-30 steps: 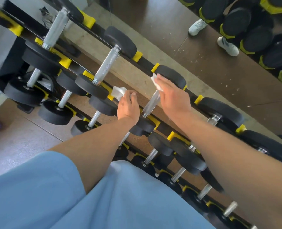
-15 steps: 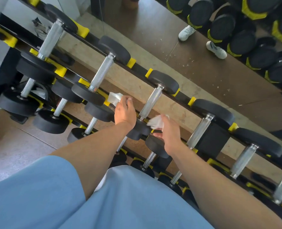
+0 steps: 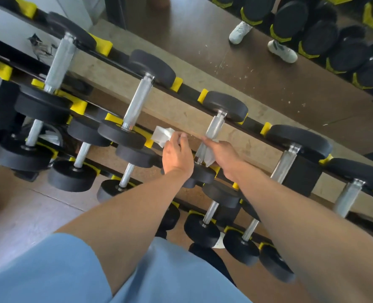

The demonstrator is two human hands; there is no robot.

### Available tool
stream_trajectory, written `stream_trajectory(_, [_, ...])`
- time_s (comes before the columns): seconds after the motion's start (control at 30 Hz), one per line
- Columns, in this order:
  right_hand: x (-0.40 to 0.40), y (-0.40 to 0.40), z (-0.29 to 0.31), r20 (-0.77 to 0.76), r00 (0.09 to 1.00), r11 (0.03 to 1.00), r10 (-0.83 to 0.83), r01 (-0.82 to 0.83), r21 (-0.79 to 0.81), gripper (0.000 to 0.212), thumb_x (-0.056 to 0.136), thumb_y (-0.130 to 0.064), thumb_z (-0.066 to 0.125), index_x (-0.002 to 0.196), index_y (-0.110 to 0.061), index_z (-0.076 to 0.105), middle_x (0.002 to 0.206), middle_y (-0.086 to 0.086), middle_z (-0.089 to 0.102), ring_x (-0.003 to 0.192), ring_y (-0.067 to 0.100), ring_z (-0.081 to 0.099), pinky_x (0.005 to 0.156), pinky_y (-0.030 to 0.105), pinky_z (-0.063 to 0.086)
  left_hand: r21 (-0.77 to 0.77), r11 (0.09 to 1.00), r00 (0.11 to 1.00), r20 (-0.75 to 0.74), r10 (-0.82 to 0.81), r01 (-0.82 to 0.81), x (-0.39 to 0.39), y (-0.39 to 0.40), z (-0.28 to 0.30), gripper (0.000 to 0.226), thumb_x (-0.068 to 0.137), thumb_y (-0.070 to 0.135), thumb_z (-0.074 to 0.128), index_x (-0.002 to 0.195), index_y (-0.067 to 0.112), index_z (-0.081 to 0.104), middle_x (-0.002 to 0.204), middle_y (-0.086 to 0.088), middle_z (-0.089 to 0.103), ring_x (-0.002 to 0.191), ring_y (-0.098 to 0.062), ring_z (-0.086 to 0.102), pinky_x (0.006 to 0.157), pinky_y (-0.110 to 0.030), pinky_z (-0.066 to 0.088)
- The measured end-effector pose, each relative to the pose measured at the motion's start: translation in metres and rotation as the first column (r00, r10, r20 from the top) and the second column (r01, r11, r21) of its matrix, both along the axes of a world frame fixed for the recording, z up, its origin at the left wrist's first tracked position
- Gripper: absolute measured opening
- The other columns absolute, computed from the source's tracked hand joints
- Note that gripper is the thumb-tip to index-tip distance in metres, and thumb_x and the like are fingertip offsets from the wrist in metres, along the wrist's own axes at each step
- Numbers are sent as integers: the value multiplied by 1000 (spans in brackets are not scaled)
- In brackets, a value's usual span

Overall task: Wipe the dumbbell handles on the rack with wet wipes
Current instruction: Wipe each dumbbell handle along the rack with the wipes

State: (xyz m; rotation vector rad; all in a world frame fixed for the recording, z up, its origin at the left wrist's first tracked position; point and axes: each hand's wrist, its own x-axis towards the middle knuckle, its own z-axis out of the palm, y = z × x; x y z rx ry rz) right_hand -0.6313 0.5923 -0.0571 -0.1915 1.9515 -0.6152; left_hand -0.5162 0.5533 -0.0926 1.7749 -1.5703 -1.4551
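At the far left we see the black rack [image 3: 255,124] with its yellow cradles [image 3: 103,48], running diagonally down toward the right and carrying rows of black-headed dumbbells on several tiers. On the top tier, one knurled steel handle [image 3: 59,62] stands at the left and a second handle [image 3: 137,101] sits beside it, both bare.

Moving toward the middle, our left hand [image 3: 176,154] has its fingers curled around a crumpled white wipe [image 3: 162,135], held just beside the head of the second dumbbell and not touching any handle. Next to it, our right hand [image 3: 221,153] grips a second wet wipe [image 3: 208,155] wrapped against the lower part of the third top-tier handle [image 3: 215,127], fingers closed around the bar and cloth together, just above that dumbbell's near head [image 3: 203,173].

Further right, two more top-tier handles [image 3: 285,165] stand uncovered. Beyond the rack, a mirror [image 3: 268,68] reflects white shoes [image 3: 281,51] and more dumbbells. Light blue shorts [image 3: 71,270] fill the bottom foreground.
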Motion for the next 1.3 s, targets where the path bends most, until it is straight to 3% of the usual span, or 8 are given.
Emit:
stream_trajectory(0.13, [5, -3, 3, -36, 998, 999, -52, 52, 5, 75, 64, -74, 64, 111, -15, 66, 100, 6, 74, 90, 25, 70, 91, 47, 55, -34, 999, 999, -23, -24, 24, 1, 4, -3, 50, 94, 56, 24, 109, 26, 61, 108, 0, 64, 102, -20, 59, 89, -44, 50])
stream_trajectory(0.47, [16, -4, 10, -160, 971, 974, -178, 197, 111, 51, 86, -59, 66, 110, -16, 50, 93, 0, 58, 80, 15, 54, 70, 32, 46, -38, 999, 999, -49, -6, 4, 3, -13, -13, 38, 105, 39, 32, 109, 19, 64, 115, -8, 59, 106, -21, 50, 90, -36, 41])
stream_trajectory(0.7, [13, -11, 32, -138, 988, 995, 65, -53, 88, 46, 86, -61, 64, 98, -17, 62, 97, 6, 71, 89, 21, 68, 86, 39, 58, -24, 999, 997, -65, -39, 37, 13, -32, -11, 36, 107, 34, 30, 94, 22, 62, 97, -2, 63, 85, -13, 55, 78, -34, 42])
stream_trajectory(0.87, [-14, 14, 56, 180, 964, 972, -196, 216, -97, 18, 93, -17, 68, 109, -12, 61, 111, 10, 69, 93, 19, 67, 89, 32, 57, -73, 988, 990, 12, -138, 138, 8, -19, 2, 40, 107, 39, 30, 104, 17, 63, 99, -4, 60, 88, -15, 52, 76, -33, 42])
stream_trajectory(1.07, [-22, 11, 60, -211, 768, 796, -605, 580, -171, 16, 99, -22, 52, 92, -15, 64, 83, -1, 64, 86, 23, 69, 80, 39, 53, 37, 996, 995, 50, -82, 80, -1, -15, 18, 44, 103, 52, 32, 120, 21, 59, 115, -5, 56, 106, -20, 52, 91, -39, 45])
stream_trajectory(1.13, [-16, -7, 60, -321, 799, 860, -508, 492, -135, 29, 102, -28, 43, 88, -11, 62, 89, 6, 62, 96, 32, 64, 70, 34, 48, 53, 997, 996, 56, -63, 61, -7, -11, 19, 44, 103, 53, 31, 122, 22, 57, 119, -7, 56, 110, -23, 54, 93, -42, 48])
stream_trajectory(1.23, [7, -33, 58, -398, 906, 982, -145, 181, 56, 36, 106, -25, 37, 128, -5, 57, 127, 15, 60, 117, 31, 57, 75, 28, 41, 40, 999, 995, 95, -37, 34, -10, -9, 19, 44, 104, 48, 30, 122, 19, 57, 120, -10, 58, 112, -27, 54, 93, -43, 45])
stream_trajectory(1.3, [22, -34, 54, -565, 818, 984, 109, -7, 179, 30, 103, -20, 45, 129, -9, 57, 124, 11, 62, 116, 29, 61, 82, 31, 48, 36, 998, 992, 113, -59, 55, -9, -10, 19, 43, 105, 46, 29, 121, 17, 58, 119, -12, 59, 112, -28, 53, 95, -44, 42])
